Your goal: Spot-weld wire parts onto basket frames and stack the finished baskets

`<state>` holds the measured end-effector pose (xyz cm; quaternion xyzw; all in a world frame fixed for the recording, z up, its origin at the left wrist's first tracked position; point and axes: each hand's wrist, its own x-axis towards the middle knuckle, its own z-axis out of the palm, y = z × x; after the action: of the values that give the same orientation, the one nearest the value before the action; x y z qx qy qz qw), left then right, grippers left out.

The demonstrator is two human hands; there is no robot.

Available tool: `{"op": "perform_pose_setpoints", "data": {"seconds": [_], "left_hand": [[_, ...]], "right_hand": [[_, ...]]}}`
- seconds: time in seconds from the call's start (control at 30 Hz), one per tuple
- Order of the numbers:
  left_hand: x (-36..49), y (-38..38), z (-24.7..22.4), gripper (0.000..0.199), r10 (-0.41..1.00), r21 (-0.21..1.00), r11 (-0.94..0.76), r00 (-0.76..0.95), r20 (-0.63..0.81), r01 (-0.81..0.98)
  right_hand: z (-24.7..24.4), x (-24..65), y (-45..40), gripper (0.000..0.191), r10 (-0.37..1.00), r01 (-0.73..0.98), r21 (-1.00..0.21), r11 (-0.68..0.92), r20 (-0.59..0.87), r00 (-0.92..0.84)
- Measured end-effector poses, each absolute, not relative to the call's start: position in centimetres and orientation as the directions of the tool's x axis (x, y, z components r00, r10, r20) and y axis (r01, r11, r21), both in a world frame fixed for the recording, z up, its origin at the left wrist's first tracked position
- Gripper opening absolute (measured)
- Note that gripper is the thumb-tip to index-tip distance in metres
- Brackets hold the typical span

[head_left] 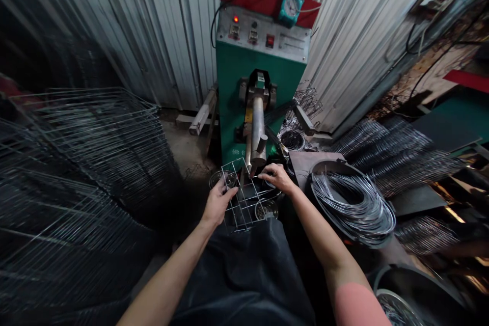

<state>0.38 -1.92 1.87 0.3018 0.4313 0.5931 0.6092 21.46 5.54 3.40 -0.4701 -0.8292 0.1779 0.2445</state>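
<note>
A wire grid [247, 202] lies tilted above my lap, its far edge close under the metal arm and tip of a green spot-welding machine [225, 107]. My left hand [217, 202] grips the grid's left side between thumb and fingers. Beside the welder's tip, my right hand [278, 177] is closed in a pinch near the grid's upper right. Whatever lies between those fingers is too small to make out. Below the grid, a round coiled wire piece [266, 210] shows in part.
Blurred stacks of wire grids [99, 137] stand at the left. To the right, a round tub [328, 165] holds a wire bundle [355, 209], with rolled mesh [397, 147] behind. Another tub [416, 280] sits near my right arm. A teal clock [290, 7] rests atop the machine.
</note>
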Motion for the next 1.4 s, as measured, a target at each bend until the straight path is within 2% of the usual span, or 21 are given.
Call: {"op": "perform_pose_setpoints", "data": {"seconds": [0.13, 0.27, 0.4, 0.5, 0.67, 0.8, 0.87, 1.0, 1.17, 1.4], "left_hand": [[0.4, -1.9, 1.5, 0.068, 0.979, 0.886, 0.130, -0.083, -0.185, -0.446], [0.4, -1.7, 1.0, 0.064, 0.986, 0.904, 0.099, -0.080, -0.145, -0.415], [0.3, -1.3, 0.6, 0.055, 0.988, 0.930, 0.064, -0.110, -0.111, -0.361], [0.4, -1.3, 0.2, 0.044, 0.986, 0.943, 0.028, -0.148, -0.081, -0.331], [0.5, -1.8, -0.5, 0.035, 0.978, 0.952, -0.001, -0.200, -0.063, -0.307], [0.4, -2.0, -0.4, 0.034, 0.984, 0.953, 0.007, -0.169, -0.062, -0.304], [0.3, -2.0, -0.2, 0.034, 0.986, 0.952, 0.004, -0.160, -0.056, -0.306], [0.2, -1.8, 0.3, 0.034, 0.979, 0.945, -0.015, -0.198, -0.053, -0.326], [0.0, -1.4, 0.6, 0.034, 0.978, 0.948, 0.012, -0.192, -0.077, -0.319], [0.0, -0.6, 0.5, 0.036, 0.975, 0.942, 0.008, -0.208, -0.083, -0.337]], "right_hand": [[3.0, 21.4, 5.8, 0.024, 0.878, 0.720, -0.504, 0.477, 0.246, -0.410], [3.4, 21.2, 5.4, 0.027, 0.880, 0.740, -0.476, 0.474, 0.237, -0.411], [4.0, 21.4, 2.5, 0.027, 0.869, 0.795, -0.401, 0.456, 0.395, -0.299], [3.1, 22.0, -0.1, 0.031, 0.873, 0.828, -0.380, 0.413, 0.424, -0.241], [0.7, 23.4, -0.4, 0.027, 0.910, 0.802, -0.488, 0.344, 0.385, -0.155], [1.2, 23.7, 1.4, 0.027, 0.883, 0.724, -0.576, 0.379, 0.459, -0.097], [1.9, 23.2, 1.8, 0.025, 0.870, 0.707, -0.566, 0.424, 0.472, -0.144], [2.4, 21.4, 1.9, 0.021, 0.863, 0.679, -0.542, 0.495, 0.398, -0.311], [2.1, 20.9, 2.6, 0.026, 0.869, 0.652, -0.579, 0.490, 0.388, -0.309], [2.4, 21.5, 4.1, 0.023, 0.860, 0.666, -0.548, 0.506, 0.379, -0.341]]}}
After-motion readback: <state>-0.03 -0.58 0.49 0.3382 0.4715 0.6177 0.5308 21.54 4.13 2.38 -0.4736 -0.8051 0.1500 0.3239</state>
